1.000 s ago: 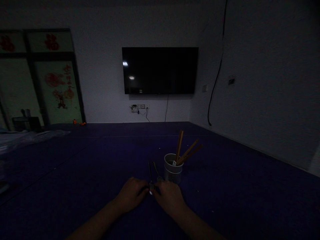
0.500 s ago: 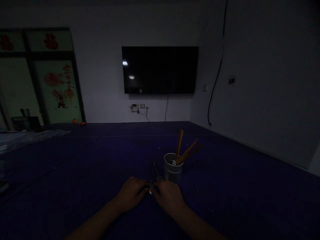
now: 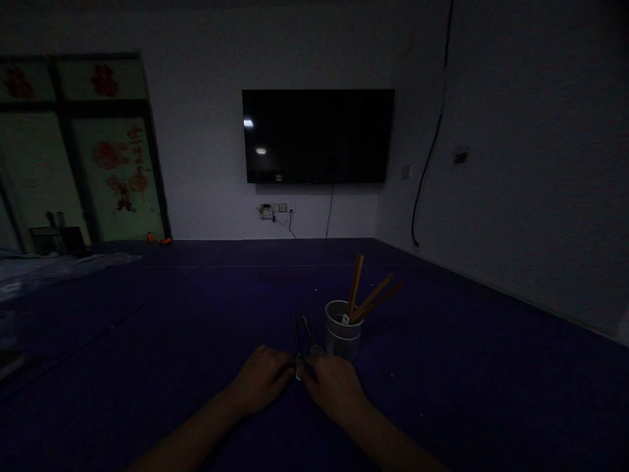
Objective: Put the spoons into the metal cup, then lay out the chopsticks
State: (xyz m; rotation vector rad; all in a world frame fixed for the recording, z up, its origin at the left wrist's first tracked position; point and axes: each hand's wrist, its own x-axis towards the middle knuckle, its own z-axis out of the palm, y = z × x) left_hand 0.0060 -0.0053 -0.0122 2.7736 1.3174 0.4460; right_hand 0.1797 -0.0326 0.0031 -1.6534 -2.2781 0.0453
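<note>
A metal spoon (image 3: 299, 368) lies on the dark blue surface, its thin handle pointing away from me. My left hand (image 3: 265, 377) is closed, with thumb and fingertips at the left edge of the spoon's bowl. From the other side my right hand (image 3: 337, 387) is closed too, its thumb by the same bowl. A second metal utensil (image 3: 308, 329) rests beside the spoon; its head lies partly behind my right hand, so its kind is unclear. Just beyond that hand stands a grey metal cup (image 3: 343, 339), with several wooden chopsticks (image 3: 356, 285) leaning in it.
A dark blue surface (image 3: 196, 328) stretches to the far wall. Crumpled clear plastic (image 3: 93, 265) lies at the left, with small orange objects (image 3: 164, 241) farther back. A television (image 3: 318, 136) hangs on the wall, and a black cable (image 3: 426, 174) runs down the right wall.
The whole view has shifted slightly, so everything sits a little farther right. Both hands keep their place at the spoon, and the cup and chopsticks have not moved.
</note>
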